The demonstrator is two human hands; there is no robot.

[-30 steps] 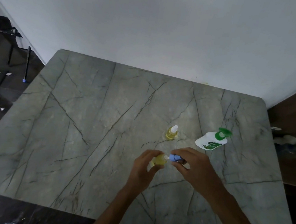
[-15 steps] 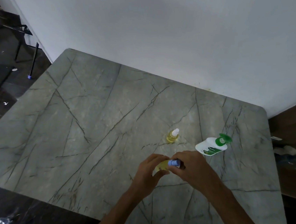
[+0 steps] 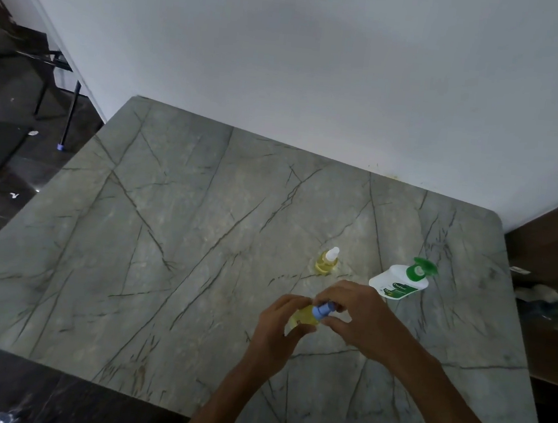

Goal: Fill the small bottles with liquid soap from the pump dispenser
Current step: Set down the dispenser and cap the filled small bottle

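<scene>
The left hand is wrapping round the body of a small bottle w/ yellow liquid inside, holding it tilted just above the table, toward the near edge, right of centre. The right hand is pinching the blue cap on the bottle's neck w/ thumb and fingertips, closed tight on it, prob. twisting it; which way I can't tell.

A second small bottle w/ a white cap is standing upright farther back, apart from both hands. The pump dispenser is standing near the table's right edge, just beyond the right hand, not touched.

Handling, as a guess: the bottle is looking light and thin-walled, so squeezing the body could push soap out while the cap is loose. Best hold is low on the body w/ a gentle wrap, other fingers on the cap's sides. Any soap on the outside would be making it slippery, so keeping it close over the table seems wise.
</scene>
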